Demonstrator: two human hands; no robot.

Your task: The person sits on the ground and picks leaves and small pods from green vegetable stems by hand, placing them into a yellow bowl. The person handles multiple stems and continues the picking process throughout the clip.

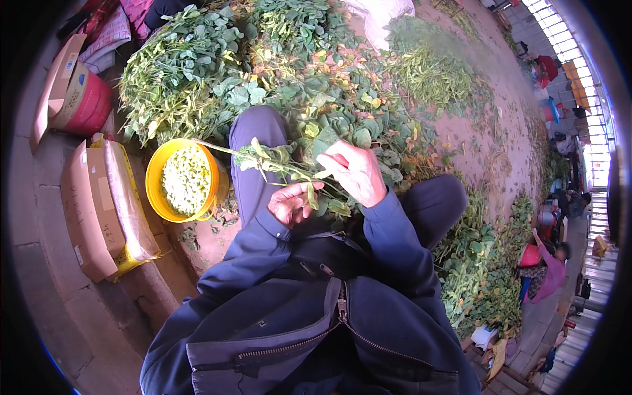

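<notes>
A green soybean plant (276,163) with pods and leaves lies across my lap, its bare stem end reaching over the rim of the yellow bucket. My left hand (291,203) is under the plant, with a green pod (312,196) at its thumb and fingertips. Over the stems, to the right, my right hand (353,173) has its fingers bent and pinches a pale green pod (324,174). The yellow bucket (152,185), left of my knee, holds many shelled or picked green pieces, too small to tell which.
Heaps of leafy plants (187,74) lie beyond my knees, with more plants (484,276) at the right. Cardboard boxes (91,217) and a red bucket (89,106) stand at the left. A person in pink (549,276) sits far right beside a red container (530,256).
</notes>
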